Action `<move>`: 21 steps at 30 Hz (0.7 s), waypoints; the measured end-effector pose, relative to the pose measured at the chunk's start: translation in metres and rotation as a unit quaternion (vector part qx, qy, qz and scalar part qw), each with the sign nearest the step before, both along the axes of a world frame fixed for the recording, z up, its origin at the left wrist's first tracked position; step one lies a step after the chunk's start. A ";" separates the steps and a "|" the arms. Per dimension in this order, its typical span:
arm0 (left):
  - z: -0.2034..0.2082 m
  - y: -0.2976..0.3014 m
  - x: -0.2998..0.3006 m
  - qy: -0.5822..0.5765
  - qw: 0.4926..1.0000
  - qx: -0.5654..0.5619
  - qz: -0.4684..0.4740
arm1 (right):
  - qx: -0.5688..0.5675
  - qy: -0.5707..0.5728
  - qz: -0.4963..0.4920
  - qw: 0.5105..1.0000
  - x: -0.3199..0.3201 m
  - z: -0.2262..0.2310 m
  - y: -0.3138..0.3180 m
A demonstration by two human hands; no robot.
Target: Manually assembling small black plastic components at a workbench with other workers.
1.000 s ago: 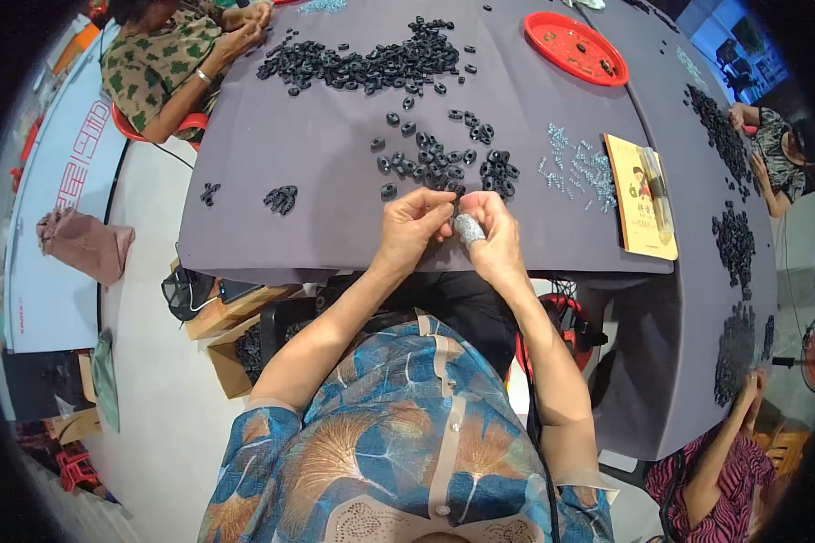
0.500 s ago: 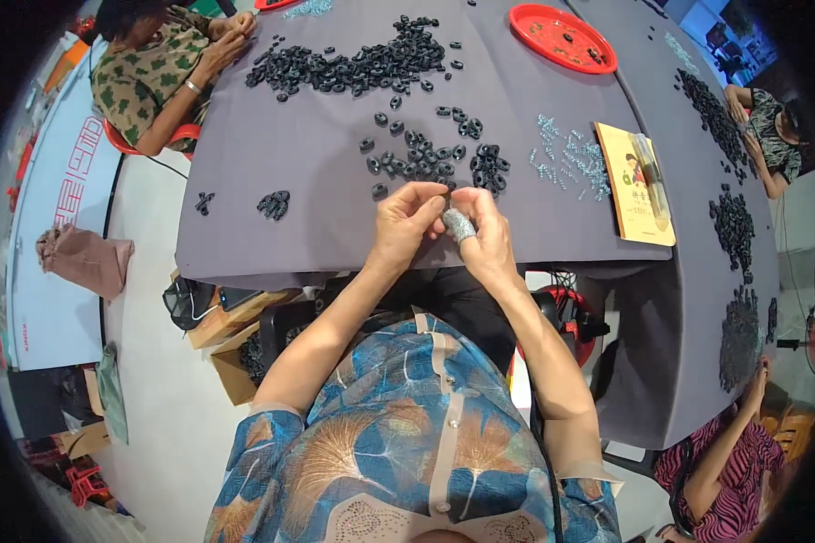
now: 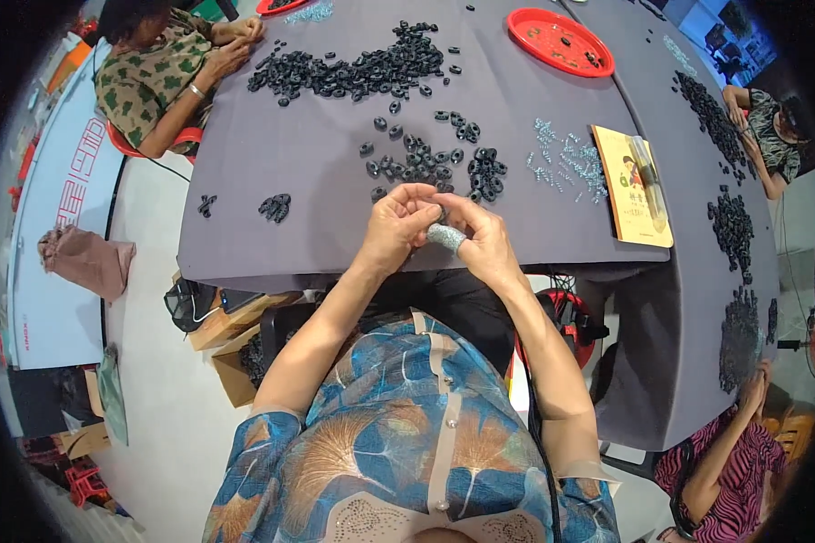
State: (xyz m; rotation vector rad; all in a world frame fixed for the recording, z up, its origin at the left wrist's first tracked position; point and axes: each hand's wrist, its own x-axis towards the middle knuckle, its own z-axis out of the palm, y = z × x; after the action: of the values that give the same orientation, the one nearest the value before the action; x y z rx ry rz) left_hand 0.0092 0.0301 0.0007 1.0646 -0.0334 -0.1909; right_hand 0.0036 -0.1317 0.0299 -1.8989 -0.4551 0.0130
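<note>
Above the table's near edge my left hand [image 3: 395, 230] and my right hand [image 3: 485, 246] meet, fingertips pinched together. A small black plastic part [image 3: 441, 214] shows between them, mostly covered by the fingers. Silvery-grey wrapping covers a digit of my right hand, probably the thumb. Just beyond my hands lie loose black oval parts [image 3: 417, 161], with a tighter cluster of them [image 3: 487, 172] to the right. Small silvery springs [image 3: 570, 165] are scattered farther right. On the left sit a small heap of black parts [image 3: 275, 208] and a tiny group [image 3: 206, 205].
A large pile of black parts [image 3: 353, 74] spreads across the far side. Beyond the springs lies a yellow booklet [image 3: 627, 204] with a clear tube on it. A red tray [image 3: 525, 27] holds a few pieces. Other people work at the far left and along the right.
My right hand has turned inward, its index finger now reaching across to the left fingertips. The wrapped digit has swung down and left. My left hand has shifted slightly left.
</note>
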 end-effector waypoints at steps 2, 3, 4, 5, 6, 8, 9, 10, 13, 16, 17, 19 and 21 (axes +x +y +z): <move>0.000 0.000 0.003 0.032 0.998 -0.025 -0.039 | -0.007 -0.015 0.005 1.000 0.001 -0.001 -0.003; 0.000 0.001 0.004 0.031 0.998 -0.026 -0.042 | 0.002 -0.017 0.014 1.000 0.001 -0.001 -0.004; 0.001 0.001 0.004 0.041 0.997 -0.036 -0.050 | 0.011 -0.019 0.022 1.000 0.002 -0.001 -0.004; 0.003 0.001 0.004 0.050 0.996 -0.046 -0.058 | 0.009 -0.018 0.019 1.000 0.002 -0.001 -0.005; 0.004 -0.001 0.003 0.064 0.996 -0.037 -0.051 | 0.019 -0.033 0.018 0.999 0.001 -0.003 -0.003; 0.004 -0.001 0.002 0.061 0.996 -0.033 -0.051 | 0.036 -0.058 0.020 0.997 0.001 -0.002 -0.002; 0.004 -0.001 0.001 0.061 0.997 -0.028 -0.047 | 0.028 -0.065 0.022 0.997 0.000 -0.002 -0.002; 0.005 0.000 0.001 0.062 0.997 -0.022 -0.050 | 0.021 -0.072 0.024 0.997 0.000 -0.001 -0.003; 0.006 0.001 0.000 0.057 0.996 -0.019 -0.058 | 0.018 -0.100 0.018 0.995 0.002 -0.006 -0.003; 0.006 0.001 -0.001 0.055 0.996 -0.023 -0.060 | 0.018 -0.092 0.017 0.995 0.001 -0.005 -0.002; 0.006 0.000 0.000 0.056 0.996 -0.029 -0.056 | 0.029 -0.105 0.015 0.994 0.002 -0.008 -0.001; 0.006 0.001 0.000 0.057 0.996 -0.034 -0.060 | 0.038 -0.119 0.011 0.992 0.002 -0.008 -0.001; 0.005 0.002 0.001 0.058 0.996 -0.038 -0.062 | 0.021 -0.105 0.012 0.994 0.002 -0.006 -0.002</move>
State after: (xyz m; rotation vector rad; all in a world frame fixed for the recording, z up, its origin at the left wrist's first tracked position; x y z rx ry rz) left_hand 0.0099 0.0319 0.0053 0.9739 -0.0019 -0.3614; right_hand 0.0054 -0.1338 0.0236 -1.8607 -0.6154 -0.1817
